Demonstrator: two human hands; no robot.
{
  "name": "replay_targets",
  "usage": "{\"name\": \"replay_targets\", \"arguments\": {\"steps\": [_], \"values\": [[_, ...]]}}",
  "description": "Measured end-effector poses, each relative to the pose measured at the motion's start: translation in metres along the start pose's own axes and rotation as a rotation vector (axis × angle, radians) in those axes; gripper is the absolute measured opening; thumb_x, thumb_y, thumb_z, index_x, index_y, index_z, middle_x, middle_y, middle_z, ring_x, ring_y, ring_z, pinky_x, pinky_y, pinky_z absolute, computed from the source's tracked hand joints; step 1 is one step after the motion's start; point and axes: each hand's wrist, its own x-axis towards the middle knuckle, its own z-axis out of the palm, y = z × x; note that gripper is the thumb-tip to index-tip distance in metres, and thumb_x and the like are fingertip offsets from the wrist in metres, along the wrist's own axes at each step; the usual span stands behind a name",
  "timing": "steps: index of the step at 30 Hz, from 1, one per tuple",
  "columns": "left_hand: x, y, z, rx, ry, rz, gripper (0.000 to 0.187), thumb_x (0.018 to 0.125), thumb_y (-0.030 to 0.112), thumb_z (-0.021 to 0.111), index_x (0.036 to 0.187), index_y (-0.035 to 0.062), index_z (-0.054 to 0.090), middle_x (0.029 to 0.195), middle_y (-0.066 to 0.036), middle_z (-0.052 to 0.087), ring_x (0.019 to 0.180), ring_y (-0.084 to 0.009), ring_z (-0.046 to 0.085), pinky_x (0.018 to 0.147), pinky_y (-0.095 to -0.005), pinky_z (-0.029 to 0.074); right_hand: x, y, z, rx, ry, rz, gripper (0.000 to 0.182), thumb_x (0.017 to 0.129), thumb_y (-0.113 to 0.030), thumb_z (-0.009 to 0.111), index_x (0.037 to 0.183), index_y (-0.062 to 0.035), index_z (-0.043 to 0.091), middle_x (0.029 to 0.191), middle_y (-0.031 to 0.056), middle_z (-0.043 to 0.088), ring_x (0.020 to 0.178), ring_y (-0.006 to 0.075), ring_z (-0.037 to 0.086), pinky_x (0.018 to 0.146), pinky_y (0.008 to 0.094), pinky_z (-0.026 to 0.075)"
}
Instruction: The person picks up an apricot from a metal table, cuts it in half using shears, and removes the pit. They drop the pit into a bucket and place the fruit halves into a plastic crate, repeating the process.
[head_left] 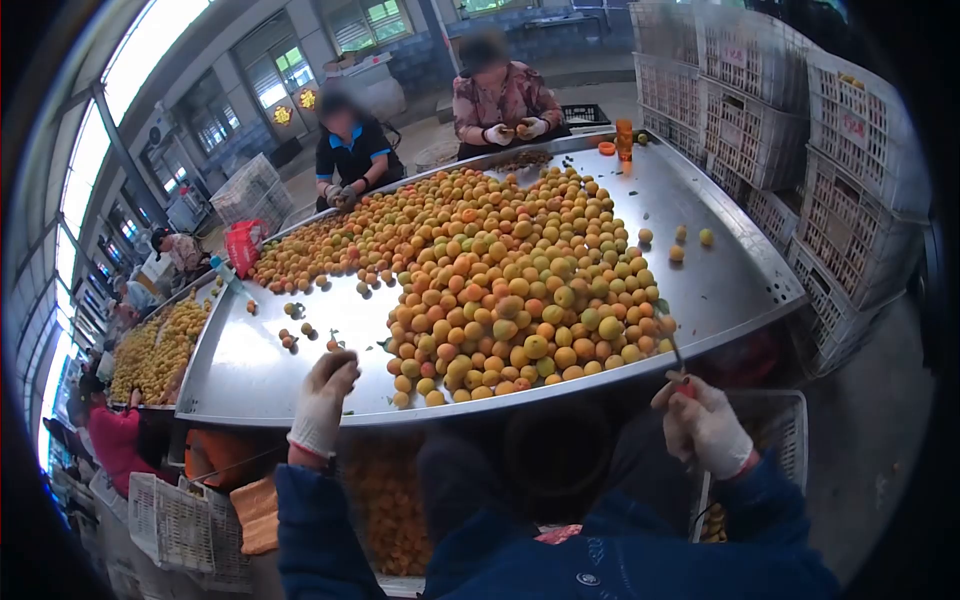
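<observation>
- Pinching a thin, dark tool, my right hand has its fingers bent in close. A bit of red shows by my fingers.
- The tool points up and away from me, near the right side of the big fruit pile.
- My left hand is by the near edge of the shiny metal table, left of the pile. Its fingers are bent. I cannot tell if they are pressed together or pinching something.
- Both my hands have white gloves on, and some fingertips poke out.
- The round fruits are yellow, orange and a bit green. They sit in a big heap on the table, and a few lie apart on both sides.
- An orange jar stands at the far side, with an orange ring just beside it.
- Two people sit across from me, one in a dark and blue top, one in a patterned top.
- Tall stacks of pale crates stand to the right, past the table.
</observation>
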Motion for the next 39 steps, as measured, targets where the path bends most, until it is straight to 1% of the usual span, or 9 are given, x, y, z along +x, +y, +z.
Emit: {"name": "replay_targets", "arguments": {"steps": [4,7,8,15,16,18,22,24,39], "values": [[0.015,0.101,0.024,0.12,-0.281,0.289,0.025,0.092,0.01,0.059,0.115,0.0039,0.063,0.105,-0.003,0.065,0.093,-0.01,0.058,0.082,-0.0248,0.047,-0.014,-0.074,0.01,-0.08,-0.088,-0.101,0.026,0.1,-0.024,0.047,0.104,0.001,0.055,0.053,0.0019,0.046,0.04,0.0095,0.042,0.038,0.0239,0.032],[0.02,0.146,0.021,0.055,-0.379,0.455,0.029,0.09,0.0,0.055,0.118,-0.0013,0.06,0.108,-0.007,0.064,0.102,-0.0129,0.059,0.092,-0.0272,0.046,-0.013,-0.147,-0.002,-0.432,-0.179,-0.147,0.031,0.099,-0.025,0.045,0.113,-0.0009,0.06,0.095,0.0093,0.065,0.076,0.0143,0.062,0.069,0.0279,0.052],[0.028,0.149,0.019,0.044,-0.39,0.474,0.027,0.091,0.003,0.057,0.118,-0.0021,0.06,0.107,-0.007,0.063,0.102,-0.0129,0.058,0.091,-0.0269,0.046,0.016,-0.162,-0.012,-0.826,-0.153,-0.515,0.032,0.1,-0.028,0.045,0.112,-0.0023,0.061,0.091,0.0078,0.064,0.073,0.012,0.062,0.067,0.026,0.052],[0.073,0.068,0.058,-0.562,-0.099,0.499,0.028,0.098,0.018,0.052,0.114,-0.0036,0.06,0.103,-0.012,0.066,0.096,-0.0206,0.064,0.09,-0.0335,0.051,0.182,-0.2,0.063,-0.314,-0.061,-0.624,0.028,0.099,-0.032,0.048,0.096,-0.0064,0.06,0.062,-0.0034,0.047,0.045,0.0079,0.046,0.043,0.0217,0.038],[0.075,0.041,0.067,-0.699,-0.089,0.388,0.029,0.098,0.02,0.052,0.114,-0.0031,0.06,0.101,-0.012,0.066,0.093,-0.0206,0.065,0.087,-0.0338,0.052,0.212,-0.174,0.057,-1.116,-0.093,-1.039,0.016,0.094,-0.023,0.057,0.095,-0.0073,0.061,0.063,-0.0035,0.049,0.047,0.0082,0.048,0.043,0.0232,0.04],[0.082,-0.012,0.09,-0.812,-0.042,0.203,0.029,0.099,0.021,0.051,0.113,-0.0024,0.059,0.098,-0.011,0.066,0.088,-0.0199,0.065,0.083,-0.0332,0.054,0.214,-0.136,0.101,-0.734,-0.012,-0.215,0.013,0.086,-0.014,0.066,0.091,-0.004,0.06,0.065,-0.004,0.051,0.05,0.0069,0.049,0.044,0.0223,0.039],[0.1,-0.06,0.123,-0.87,0.045,-0.047,0.026,0.099,0.02,0.049,0.109,-0.0022,0.059,0.092,-0.01,0.064,0.084,-0.0186,0.064,0.079,-0.0314,0.055,0.282,-0.101,0.108,-0.799,0.052,-0.184,0.012,0.084,-0.012,0.068,0.092,-0.0046,0.062,0.073,-0.001,0.059,0.062,0.007,0.054,0.056,0.0233,0.045],[0.111,-0.073,0.134,-0.954,0.014,-0.065,0.026,0.098,0.019,0.05,0.111,-0.0026,0.058,0.091,-0.01,0.064,0.084,-0.0191,0.064,0.079,-0.0318,0.055,0.338,-0.084,0.101,-1.058,-0.013,-0.299,0.031,0.079,-0.024,0.068,0.102,-0.003,0.064,0.087,0.0134,0.068,0.084,0.0235,0.065,0.08,0.0349,0.051],[0.12,-0.109,0.13,-0.846,-0.028,-0.228,0.023,0.098,0.011,0.048,0.113,-0.0038,0.058,0.096,-0.01,0.064,0.089,-0.018,0.064,0.086,-0.0294,0.052,0.513,0.032,0.213,-1.543,-0.22,-0.221,0.032,0.083,-0.023,0.058,0.11,-0.0044,0.06,0.103,0.0222,0.066,0.099,0.038,0.063,0.084,0.0435,0.049]]}}
